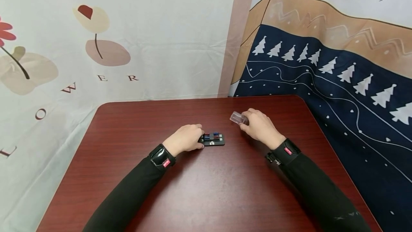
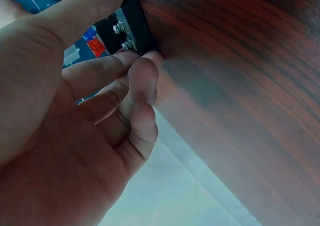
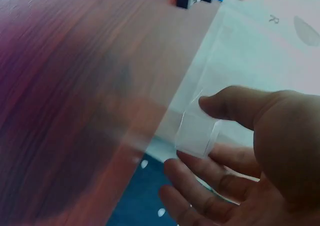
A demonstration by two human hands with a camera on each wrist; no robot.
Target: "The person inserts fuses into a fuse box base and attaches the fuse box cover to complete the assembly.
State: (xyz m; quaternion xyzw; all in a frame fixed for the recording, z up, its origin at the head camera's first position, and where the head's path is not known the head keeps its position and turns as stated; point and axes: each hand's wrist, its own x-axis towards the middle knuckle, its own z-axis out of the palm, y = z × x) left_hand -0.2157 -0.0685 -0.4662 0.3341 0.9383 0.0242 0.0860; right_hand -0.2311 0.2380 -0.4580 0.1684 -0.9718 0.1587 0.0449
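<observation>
My left hand (image 1: 185, 139) pinches the left end of a small black fuse block (image 1: 215, 139) between thumb and fingers. The block carries blue and red blade fuses in rows. Its black end and metal screws (image 2: 125, 44) show in the left wrist view; the part under my fingers is hidden. Farther back and to the right, my right hand (image 1: 259, 126) holds a clear plastic cover (image 1: 237, 118), apart from the block. In the right wrist view, the thumb lies on one side of this see-through box-shaped cover (image 3: 195, 133) and fingers on the other.
Both hands are over a reddish-brown wooden table (image 1: 199, 189) with rounded far corners. Behind it hangs a pale cloth (image 1: 173, 46) printed with flowers and letters. A navy cloth (image 1: 322, 92) with white trees hangs along the right side.
</observation>
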